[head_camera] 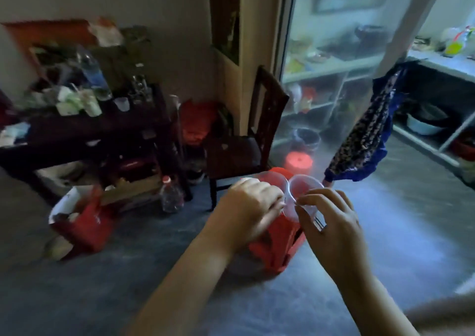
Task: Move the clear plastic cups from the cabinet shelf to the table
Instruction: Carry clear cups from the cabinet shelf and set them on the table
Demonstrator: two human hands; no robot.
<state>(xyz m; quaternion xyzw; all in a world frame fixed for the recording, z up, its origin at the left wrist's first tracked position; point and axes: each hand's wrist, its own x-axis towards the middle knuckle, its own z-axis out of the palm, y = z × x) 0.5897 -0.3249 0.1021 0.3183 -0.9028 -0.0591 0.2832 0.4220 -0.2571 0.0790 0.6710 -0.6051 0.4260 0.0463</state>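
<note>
Each of my hands holds a clear plastic cup in mid-air above the floor. My left hand (250,202) grips one clear cup (276,181) from above, its rim showing past the knuckles. My right hand (331,222) pinches a second clear cup (304,190) by its rim and side. The two cups touch side by side. The dark table (84,132) stands at the left, crowded with bottles and cups. The cabinet shelves (331,71) show behind a glass door on the right.
A red bag (275,248) stands on the floor right under my hands. A dark wooden chair (246,140) is between me and the table. Another red bag (82,222) and a plastic bottle (171,194) sit by the table legs. A patterned blue cloth (370,135) hangs at right.
</note>
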